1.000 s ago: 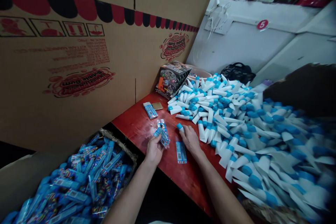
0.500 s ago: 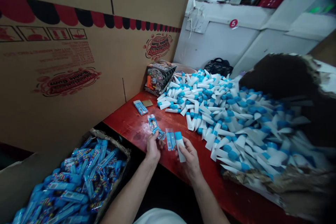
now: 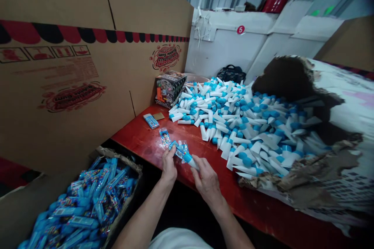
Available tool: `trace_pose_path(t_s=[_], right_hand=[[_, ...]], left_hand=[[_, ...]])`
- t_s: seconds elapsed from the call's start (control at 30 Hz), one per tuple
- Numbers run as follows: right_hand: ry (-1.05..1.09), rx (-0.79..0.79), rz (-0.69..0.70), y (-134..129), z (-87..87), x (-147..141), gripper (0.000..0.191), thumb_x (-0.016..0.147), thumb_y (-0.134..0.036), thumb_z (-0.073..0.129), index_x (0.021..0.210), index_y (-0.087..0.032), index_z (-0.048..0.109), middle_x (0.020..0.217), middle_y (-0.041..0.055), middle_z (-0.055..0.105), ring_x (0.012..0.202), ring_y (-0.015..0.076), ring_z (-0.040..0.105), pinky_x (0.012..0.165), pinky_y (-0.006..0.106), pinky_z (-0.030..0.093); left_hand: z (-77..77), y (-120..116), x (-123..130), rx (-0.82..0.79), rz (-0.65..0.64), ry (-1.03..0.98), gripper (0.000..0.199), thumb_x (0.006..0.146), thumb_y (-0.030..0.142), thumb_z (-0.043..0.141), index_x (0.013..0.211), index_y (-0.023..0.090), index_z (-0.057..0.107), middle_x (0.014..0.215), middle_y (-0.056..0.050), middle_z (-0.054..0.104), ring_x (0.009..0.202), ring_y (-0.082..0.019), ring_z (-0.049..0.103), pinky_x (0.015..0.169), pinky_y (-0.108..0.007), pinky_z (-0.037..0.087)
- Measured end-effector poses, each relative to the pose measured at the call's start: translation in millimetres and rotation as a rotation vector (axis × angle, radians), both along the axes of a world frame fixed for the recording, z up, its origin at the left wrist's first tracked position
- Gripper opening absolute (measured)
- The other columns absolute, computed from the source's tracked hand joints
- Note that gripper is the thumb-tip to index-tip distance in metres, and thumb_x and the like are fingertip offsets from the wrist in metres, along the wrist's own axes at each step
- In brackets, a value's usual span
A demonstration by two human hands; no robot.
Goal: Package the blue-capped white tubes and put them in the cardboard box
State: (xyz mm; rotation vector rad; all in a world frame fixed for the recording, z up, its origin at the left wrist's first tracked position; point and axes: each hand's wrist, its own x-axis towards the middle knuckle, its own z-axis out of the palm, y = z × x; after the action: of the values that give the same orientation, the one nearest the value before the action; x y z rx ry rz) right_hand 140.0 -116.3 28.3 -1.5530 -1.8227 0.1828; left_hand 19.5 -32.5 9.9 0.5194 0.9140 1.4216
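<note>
My left hand (image 3: 169, 164) pinches a clear and blue printed wrapper (image 3: 178, 150) above the red table (image 3: 137, 140). My right hand (image 3: 205, 175) grips a white tube with a blue cap (image 3: 191, 161), whose cap end meets the wrapper's right end. Whether the cap is inside the wrapper I cannot tell. Another wrapper (image 3: 164, 136) lies on the table just beyond my left hand, and part of one more shows behind the held wrapper. Farther back are a stack of flat blue wrappers (image 3: 151, 121) and a small brown card (image 3: 159, 116).
A large pile of blue-capped white tubes (image 3: 224, 113) covers the table's right side, spilling from a torn carton (image 3: 344, 105). At lower left stands a box of filled blue packets (image 3: 84, 202). A tall cardboard carton (image 3: 73, 66) walls the left; a printed box (image 3: 169, 88) stands behind.
My right hand has brought the tube left and tilted its cap toward the wrapper in my left hand. The held wrapper now points right, toward the tube. The camera view has shifted.
</note>
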Motion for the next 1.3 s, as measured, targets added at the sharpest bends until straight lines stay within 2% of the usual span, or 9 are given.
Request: trace_pose_path(t_s=[0.17,0.3,0.47,0.63,0.8,0.97,1.07,1.23,1.3], right_hand=[[-0.211,0.075,-0.054,-2.0,1.9,-0.4,0.042,0.087,-0.011,0.044,0.128,-0.019,0.052,0.103,0.0097,0.06,0.092,0.0224,0.055,0.079,0.033,0.043],[-0.296,0.099,-0.062,-1.5,3.0,-0.7,0.044,0.085,-0.008,0.044,0.126,-0.022,0.055,0.101,0.0089,0.06,0.09,0.0228,0.054,0.075,0.033,0.041],[-0.13,0.049,-0.045,2.5,1.2,-0.4,0.044,0.086,-0.01,0.044,0.127,-0.02,0.053,0.104,0.0089,0.059,0.092,0.0214,0.055,0.081,0.033,0.044],[0.073,-0.039,0.011,8.2,-4.9,0.0,0.042,0.085,-0.013,0.047,0.127,-0.022,0.053,0.102,0.0061,0.058,0.093,0.0188,0.057,0.082,0.028,0.047],[0.033,-0.038,-0.011,12.1,-14.1,-5.0,0.046,0.086,-0.014,0.047,0.131,-0.022,0.051,0.102,0.0076,0.058,0.094,0.0212,0.057,0.083,0.032,0.048],[0.076,0.026,-0.008,16.1,-21.8,-12.7,0.044,0.089,-0.016,0.045,0.132,-0.024,0.051,0.104,0.0076,0.059,0.097,0.0203,0.059,0.083,0.03,0.05],[0.089,0.085,-0.007,18.3,-24.4,-17.1,0.045,0.09,-0.015,0.043,0.133,-0.024,0.05,0.105,0.0078,0.059,0.101,0.0195,0.058,0.086,0.03,0.05],[-0.035,0.2,-0.064,19.4,-27.8,-22.4,0.041,0.093,-0.018,0.04,0.132,-0.02,0.052,0.098,0.011,0.061,0.093,0.0217,0.057,0.082,0.035,0.05],[-0.023,0.208,-0.069,19.8,-27.1,-23.4,0.04,0.092,-0.018,0.04,0.129,-0.019,0.055,0.095,0.0112,0.061,0.09,0.0216,0.057,0.081,0.036,0.05]], left_hand=[[3.6,-0.3,0.1,-0.033,-0.032,-0.073,0.034,0.062,0.044,0.074,0.061,0.017,0.053,0.047,0.004,0.052,0.038,-0.01,0.044,0.037,-0.023,0.032],[3.1,0.4,-0.9,-0.047,-0.051,-0.068,0.034,0.061,0.044,0.074,0.062,0.017,0.053,0.047,0.003,0.053,0.038,-0.01,0.045,0.036,-0.023,0.033],[1.4,-1.0,-1.4,-0.024,-0.097,-0.051,0.032,0.065,0.043,0.073,0.066,0.016,0.056,0.051,0.003,0.056,0.041,-0.011,0.049,0.04,-0.023,0.037],[5.0,-0.5,-1.3,-0.058,-0.094,-0.203,0.026,0.064,0.035,0.075,0.07,0.016,0.058,0.059,0.001,0.062,0.05,-0.012,0.056,0.047,-0.024,0.044],[9.6,-6.0,2.8,-0.103,-0.18,-0.315,0.024,0.07,0.034,0.069,0.079,0.013,0.064,0.072,-0.008,0.071,0.066,-0.019,0.066,0.064,-0.029,0.051],[9.6,-16.8,12.3,-0.064,-0.166,-0.342,0.023,0.073,0.034,0.067,0.081,0.012,0.066,0.077,-0.009,0.072,0.075,-0.022,0.069,0.078,-0.036,0.052],[7.2,-21.6,17.5,-0.093,-0.17,-0.365,0.025,0.074,0.036,0.068,0.081,0.012,0.066,0.078,-0.009,0.072,0.08,-0.024,0.069,0.083,-0.038,0.051],[0.5,-24.7,20.1,-0.061,-0.182,-0.369,0.031,0.075,0.042,0.066,0.081,0.012,0.068,0.079,-0.01,0.072,0.087,-0.025,0.067,0.084,-0.037,0.05],[-2.1,-24.7,19.2,-0.028,-0.205,-0.335,0.035,0.077,0.045,0.064,0.079,0.011,0.069,0.079,-0.011,0.072,0.088,-0.025,0.067,0.084,-0.036,0.049]])
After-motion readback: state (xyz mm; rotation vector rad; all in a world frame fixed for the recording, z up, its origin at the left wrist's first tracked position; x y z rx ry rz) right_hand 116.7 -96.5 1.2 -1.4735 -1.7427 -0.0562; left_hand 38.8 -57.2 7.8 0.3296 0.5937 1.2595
